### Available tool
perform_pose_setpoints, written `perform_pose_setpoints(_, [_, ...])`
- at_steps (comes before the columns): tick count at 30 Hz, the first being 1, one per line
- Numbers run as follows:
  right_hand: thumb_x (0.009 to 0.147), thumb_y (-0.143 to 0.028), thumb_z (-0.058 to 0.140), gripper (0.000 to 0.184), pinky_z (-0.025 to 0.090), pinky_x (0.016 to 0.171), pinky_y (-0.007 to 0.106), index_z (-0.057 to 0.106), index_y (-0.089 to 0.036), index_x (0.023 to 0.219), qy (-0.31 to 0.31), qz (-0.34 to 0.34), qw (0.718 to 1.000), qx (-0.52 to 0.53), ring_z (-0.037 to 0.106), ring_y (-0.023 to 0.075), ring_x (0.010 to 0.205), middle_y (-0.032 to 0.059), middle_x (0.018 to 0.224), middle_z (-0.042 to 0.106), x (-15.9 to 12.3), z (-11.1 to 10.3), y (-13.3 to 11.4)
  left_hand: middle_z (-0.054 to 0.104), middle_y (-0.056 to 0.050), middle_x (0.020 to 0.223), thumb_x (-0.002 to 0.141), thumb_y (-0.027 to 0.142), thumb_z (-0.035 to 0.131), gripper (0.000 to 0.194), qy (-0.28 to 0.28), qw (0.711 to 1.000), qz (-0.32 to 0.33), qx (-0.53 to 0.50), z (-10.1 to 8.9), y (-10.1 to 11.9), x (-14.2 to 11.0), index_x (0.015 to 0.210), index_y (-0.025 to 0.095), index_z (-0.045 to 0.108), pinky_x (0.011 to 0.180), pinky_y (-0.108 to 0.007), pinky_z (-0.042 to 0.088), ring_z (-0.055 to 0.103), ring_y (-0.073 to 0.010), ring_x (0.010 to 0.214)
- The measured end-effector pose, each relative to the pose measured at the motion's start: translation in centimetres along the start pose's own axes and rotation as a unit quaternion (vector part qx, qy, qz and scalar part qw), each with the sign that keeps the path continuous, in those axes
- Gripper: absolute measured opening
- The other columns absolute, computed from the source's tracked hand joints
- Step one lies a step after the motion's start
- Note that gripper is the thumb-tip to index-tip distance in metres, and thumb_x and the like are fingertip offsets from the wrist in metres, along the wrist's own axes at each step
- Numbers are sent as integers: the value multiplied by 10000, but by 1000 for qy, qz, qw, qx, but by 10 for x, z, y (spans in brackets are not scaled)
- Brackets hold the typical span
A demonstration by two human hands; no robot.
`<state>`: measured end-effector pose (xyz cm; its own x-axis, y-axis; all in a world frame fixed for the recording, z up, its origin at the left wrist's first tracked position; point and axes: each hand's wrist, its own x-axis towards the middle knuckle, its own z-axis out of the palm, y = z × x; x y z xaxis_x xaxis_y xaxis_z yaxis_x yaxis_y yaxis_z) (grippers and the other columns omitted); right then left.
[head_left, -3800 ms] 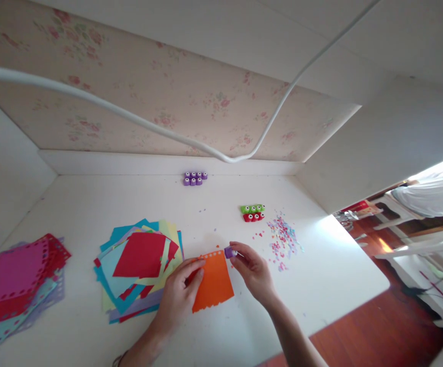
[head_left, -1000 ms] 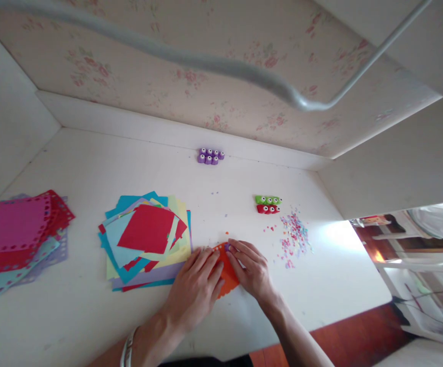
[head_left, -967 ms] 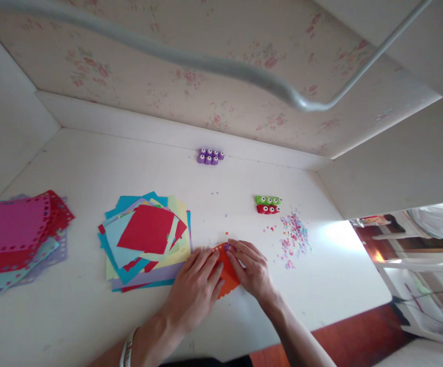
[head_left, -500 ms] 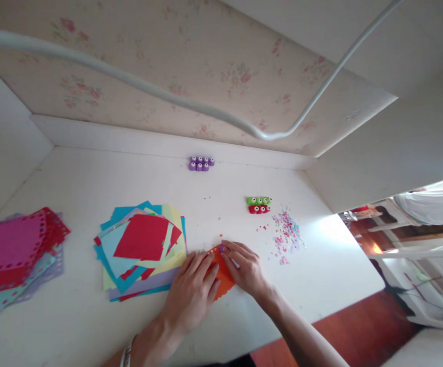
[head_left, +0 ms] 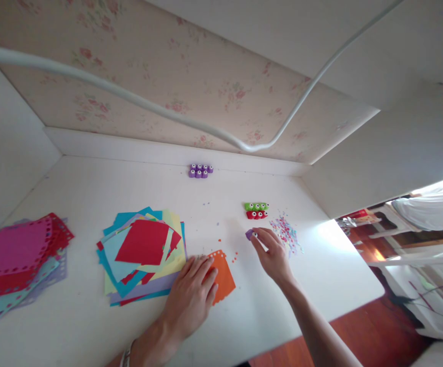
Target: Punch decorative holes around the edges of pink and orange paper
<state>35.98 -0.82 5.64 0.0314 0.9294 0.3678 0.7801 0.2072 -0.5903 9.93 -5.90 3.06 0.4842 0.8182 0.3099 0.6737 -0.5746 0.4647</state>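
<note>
Plainly, right fingers [head_left: 264, 232] pinch the purple punch [head_left: 249, 234].

The left hand [head_left: 193, 293] lies flat, palm down, its back turned up, the fingers a little spread and pointing forward and somewhat to the right. The left forearm [head_left: 153, 344] slants up to it from below. Well apart, the right hand [head_left: 273, 255] holds a pinch, thumb and fingertips drawn in and aimed forward and inward, the wrist nearly straight above a long, bare right forearm [head_left: 316, 318].
</note>
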Motion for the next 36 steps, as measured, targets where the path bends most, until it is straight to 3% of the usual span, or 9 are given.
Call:
perform_pose_setpoints(4, [938,-404,563,284,596,828,378,703,-220,1103,20,19,1000,-13,692,232,971,99,1133,694,41,-21,22,613,-81,1324,909,186,519,276,0,1000,-1,0,0,0,-1,1147,216,656,1111,-489,395,547,-254,1245])
perform_pose_setpoints(7, [951,-390,500,348,594,798,349,678,-179,1162,-4,37,997,-65,713,216,920,117,1160,694,81,-31,45,535,-110,1411,893,191,541,335,6,1000,-4,30,2,-3,-3,1215,208,630,1099,-498,410,487,-285,1305])
perform_pose_setpoints(12, [904,-241,527,267,507,945,404,728,-200,1074,-38,42,986,-159,669,262,1053,107,1134,718,138,-35,78,529,-131,1409,878,244,582,414,9,998,-7,63,4,-9,-4,1287,182,578,1091,-515,421,478,-305,1305])
perform_pose_setpoints(20, [872,-89,533,305,472,946,300,734,-200,1072,-169,9,960,-222,657,215,1062,80,1142,719,172,-33,98,569,-108,1359,850,211,596,419,3,999,-13,41,-1,-8,-1,1268,208,572,1079,-505,441,515,-289,1264])
perform_pose_setpoints(25, [866,-88,540,318,484,928,284,736,-211,1084,-223,12,945,-239,671,203,1041,66,1130,732,170,-29,100,580,-112,1340,842,203,600,403,6,999,-18,39,-3,-7,1,1244,203,588,1069,-503,450,533,-292,1241])
perform_pose_setpoints(31, [895,-135,491,397,491,894,262,644,-201,1255,-190,34,944,-268,675,172,1011,68,1233,687,170,-28,82,583,-107,1335,845,208,603,383,2,999,-30,25,-3,-6,1,1227,207,599,1074,-501,442,530,-288,1243])
perform_pose_setpoints(34, [947,-302,483,306,494,817,275,701,-196,1133,-173,42,940,-291,687,193,919,74,1088,737,176,-21,61,587,-106,1335,839,212,614,380,11,999,-33,21,-3,-6,1,1218,208,607,1073,-502,441,533,-291,1239])
perform_pose_setpoints(36, [955,-408,462,357,486,771,294,741,-190,996,-177,42,934,-307,687,225,882,90,969,755,181,-9,43,594,-104,1328,835,215,624,380,15,999,-34,16,-2,-6,1,1214,208,610,1071,-504,442,537,-293,1238])
